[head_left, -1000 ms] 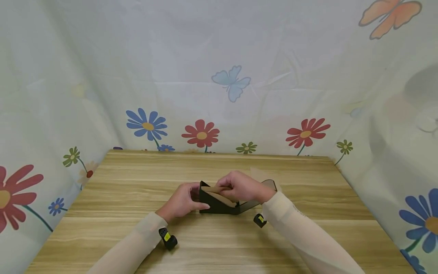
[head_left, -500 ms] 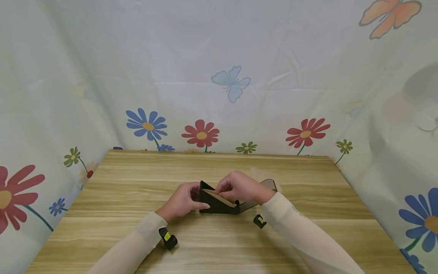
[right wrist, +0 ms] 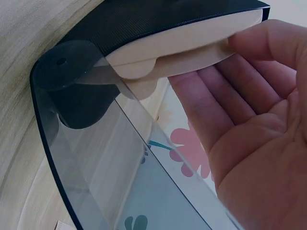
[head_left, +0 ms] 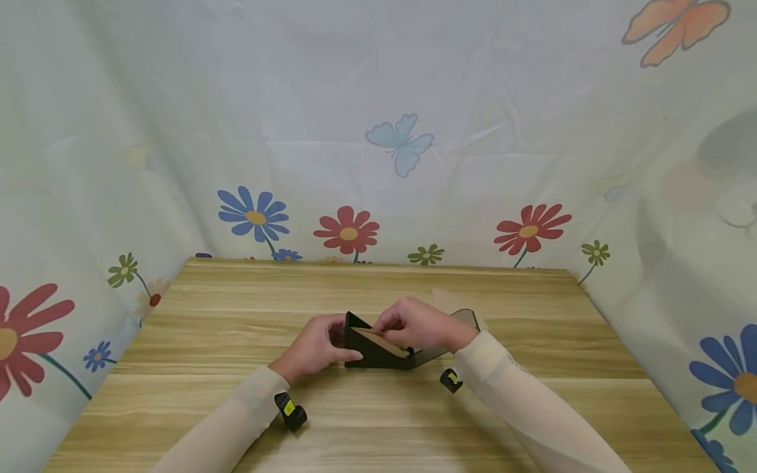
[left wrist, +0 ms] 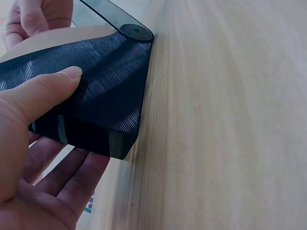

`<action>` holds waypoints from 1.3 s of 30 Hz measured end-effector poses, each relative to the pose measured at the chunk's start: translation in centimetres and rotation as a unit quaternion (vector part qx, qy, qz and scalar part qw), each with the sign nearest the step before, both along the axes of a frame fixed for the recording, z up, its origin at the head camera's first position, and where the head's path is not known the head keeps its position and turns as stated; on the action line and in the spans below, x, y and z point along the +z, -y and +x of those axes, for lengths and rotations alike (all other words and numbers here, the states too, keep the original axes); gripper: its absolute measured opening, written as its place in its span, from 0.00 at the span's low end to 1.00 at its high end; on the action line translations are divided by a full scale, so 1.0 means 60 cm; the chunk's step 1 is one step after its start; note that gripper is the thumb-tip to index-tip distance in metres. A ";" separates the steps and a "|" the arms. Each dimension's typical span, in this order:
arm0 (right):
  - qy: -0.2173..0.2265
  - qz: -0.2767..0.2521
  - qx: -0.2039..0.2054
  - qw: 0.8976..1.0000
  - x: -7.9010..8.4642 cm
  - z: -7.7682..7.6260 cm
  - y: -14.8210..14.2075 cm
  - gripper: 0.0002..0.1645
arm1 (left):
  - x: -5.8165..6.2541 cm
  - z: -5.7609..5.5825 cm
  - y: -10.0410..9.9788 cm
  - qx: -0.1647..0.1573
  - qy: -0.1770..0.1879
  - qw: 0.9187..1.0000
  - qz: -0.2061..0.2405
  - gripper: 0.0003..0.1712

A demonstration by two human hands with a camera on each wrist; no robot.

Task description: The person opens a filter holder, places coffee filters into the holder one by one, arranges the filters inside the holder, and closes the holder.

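A black wedge-shaped box (head_left: 375, 358) with a see-through lid (right wrist: 91, 163) hinged at one end stands on the table, the lid swung open toward the right. My left hand (head_left: 313, 345) grips its left end, thumb on the ribbed side and fingers round the other side. Brown paper coffee filters (right wrist: 192, 43) sit in the box, and their curved edges stick out along its open side. My right hand (head_left: 420, 324) pinches the filters at the opening; in the right wrist view its thumb lies on one face and the fingers behind. The filters' lower part is hidden inside the box.
A pale tan piece of paper (head_left: 447, 300) lies on the wooden table (head_left: 266, 289) behind the right hand. A flower-printed curtain (head_left: 296, 157) hangs at the back and both sides. Small black wrist cameras sit below each wrist.
The filters in my right hand have gone lower into the box and show less above its edge. My left hand and the box have stayed in place.
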State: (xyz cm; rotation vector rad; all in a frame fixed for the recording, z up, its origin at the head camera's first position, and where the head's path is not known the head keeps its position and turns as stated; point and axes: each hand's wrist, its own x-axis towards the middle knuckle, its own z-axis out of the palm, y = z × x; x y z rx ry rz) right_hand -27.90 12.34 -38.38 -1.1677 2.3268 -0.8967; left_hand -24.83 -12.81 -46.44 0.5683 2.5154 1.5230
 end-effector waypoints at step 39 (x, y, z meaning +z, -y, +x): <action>-0.011 -0.049 -0.084 0.995 0.059 -0.024 -0.068 0.10 | -0.004 0.000 0.002 0.001 -0.004 1.000 -0.012 0.20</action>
